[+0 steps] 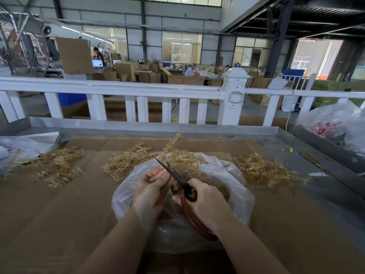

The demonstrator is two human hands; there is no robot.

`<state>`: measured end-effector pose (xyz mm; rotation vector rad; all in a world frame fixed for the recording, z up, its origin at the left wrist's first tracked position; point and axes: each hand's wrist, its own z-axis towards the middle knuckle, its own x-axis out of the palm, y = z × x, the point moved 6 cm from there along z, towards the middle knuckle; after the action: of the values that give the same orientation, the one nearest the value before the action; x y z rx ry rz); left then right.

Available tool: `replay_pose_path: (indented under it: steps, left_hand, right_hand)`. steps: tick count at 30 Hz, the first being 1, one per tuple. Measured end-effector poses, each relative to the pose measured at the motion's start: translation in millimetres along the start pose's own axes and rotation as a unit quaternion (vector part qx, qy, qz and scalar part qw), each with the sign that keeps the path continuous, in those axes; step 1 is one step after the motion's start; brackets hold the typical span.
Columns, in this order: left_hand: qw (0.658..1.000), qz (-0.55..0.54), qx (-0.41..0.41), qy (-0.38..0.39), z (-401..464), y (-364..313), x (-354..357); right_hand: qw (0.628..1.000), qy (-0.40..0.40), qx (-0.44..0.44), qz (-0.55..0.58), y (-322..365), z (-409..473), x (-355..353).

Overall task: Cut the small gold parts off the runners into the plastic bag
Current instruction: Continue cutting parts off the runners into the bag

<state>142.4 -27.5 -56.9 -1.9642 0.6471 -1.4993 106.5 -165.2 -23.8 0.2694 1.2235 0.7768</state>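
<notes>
Your two hands work over one plastic bag, with one pair of scissors and one gold runner.

Your left hand is closed around the lower end of a gold runner, which stands up and tilts over the open plastic bag in the middle of the worktop. Your right hand grips the brown handles of the scissors; the dark blades are a little open and touch the runner. I count three more heaps of runners on the cardboard: one at the left, one behind the bag, one at the right.
</notes>
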Motion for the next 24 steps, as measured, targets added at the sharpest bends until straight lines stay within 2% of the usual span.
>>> replay_pose_path:
  steps: [12, 20, 24]
  left_hand:
    - [1.0, 0.0, -0.014, -0.016, 3.3, 3.8, -3.1]
    - [0.999, -0.024, -0.014, -0.021, 4.8, -6.8, 1.1]
    - [0.999, -0.007, -0.015, -0.029, 3.3, -6.6, 3.0]
  right_hand:
    - [0.998, -0.034, -0.013, -0.056, -1.2, -8.0, -1.1]
    - [0.984, -0.134, -0.031, -0.11, -5.0, -18.1, -9.1]
    - [0.981, -0.152, -0.032, -0.113, -3.5, -20.2, -9.5]
